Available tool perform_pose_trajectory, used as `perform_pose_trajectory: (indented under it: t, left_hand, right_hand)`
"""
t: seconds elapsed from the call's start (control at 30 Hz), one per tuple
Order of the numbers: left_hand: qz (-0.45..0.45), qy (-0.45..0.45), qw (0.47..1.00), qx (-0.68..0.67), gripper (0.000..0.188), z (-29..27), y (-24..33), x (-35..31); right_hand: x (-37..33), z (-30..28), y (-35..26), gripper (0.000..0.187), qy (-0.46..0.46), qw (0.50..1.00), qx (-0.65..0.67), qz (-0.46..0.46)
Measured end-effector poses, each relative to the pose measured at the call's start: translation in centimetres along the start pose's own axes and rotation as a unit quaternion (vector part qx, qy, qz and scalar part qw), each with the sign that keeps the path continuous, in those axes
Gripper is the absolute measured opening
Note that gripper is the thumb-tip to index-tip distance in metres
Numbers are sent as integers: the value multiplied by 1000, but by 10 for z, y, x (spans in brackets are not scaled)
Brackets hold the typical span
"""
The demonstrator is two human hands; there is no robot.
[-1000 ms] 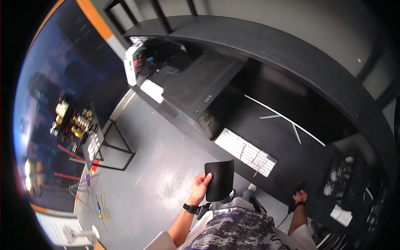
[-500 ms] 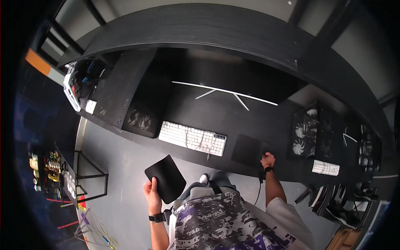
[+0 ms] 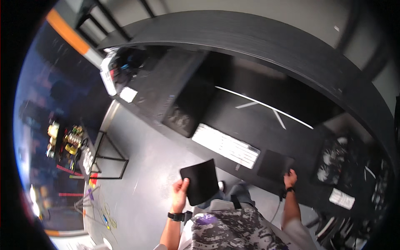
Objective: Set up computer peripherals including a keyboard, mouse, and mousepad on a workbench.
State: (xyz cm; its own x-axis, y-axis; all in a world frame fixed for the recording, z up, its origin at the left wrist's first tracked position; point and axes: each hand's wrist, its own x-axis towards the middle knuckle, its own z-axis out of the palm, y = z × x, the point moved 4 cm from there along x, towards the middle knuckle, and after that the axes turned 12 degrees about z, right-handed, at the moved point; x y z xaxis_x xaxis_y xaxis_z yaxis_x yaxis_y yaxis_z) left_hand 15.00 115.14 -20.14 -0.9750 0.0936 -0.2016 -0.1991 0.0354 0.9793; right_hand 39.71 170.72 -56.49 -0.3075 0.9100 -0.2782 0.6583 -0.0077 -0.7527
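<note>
My left hand [image 3: 179, 195] grips a thin black mouse pad [image 3: 202, 183] by its edge, thumb on top, in the air in front of the desk. On the desk lies another dark mouse pad [image 3: 273, 166], right of a white keyboard [image 3: 226, 145]. My right hand [image 3: 290, 179] is at that pad's right edge, fingers curled in. Whatever is under those fingers is dark and too small to make out. Behind the keyboard stands a wide black monitor [image 3: 283, 89] on thin silver legs.
A dark computer case with fans [image 3: 333, 162] and a second white keyboard [image 3: 342, 198] stand at the right. A black case [image 3: 183, 110] sits left of the keyboard. Farther left are an open white-framed case [image 3: 109, 75] and a cluttered side table [image 3: 85, 150]. Cables [image 3: 104, 216] lie on the floor.
The whole view has turned, so desk and keyboard now sit farther right and slant more. My left hand still holds the mouse pad, and my right hand stays beside the desk pad.
</note>
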Motion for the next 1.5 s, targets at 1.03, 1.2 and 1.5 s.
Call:
perform_pose_trajectory:
  t: [1.03,1.2,1.5]
  left_hand:
    - [-32,299,952,57,37,-193,-50,-46]
    - [-86,299,945,101,40,-234,-15,-46]
    - [-121,258,951,119,39,-276,29,3]
  right_hand:
    - [-298,258,-333,16,-527,782,-190,-274]
    - [-362,344,-391,37,-457,812,-139,-336]
    - [-351,401,-444,68,-198,955,-178,-130]
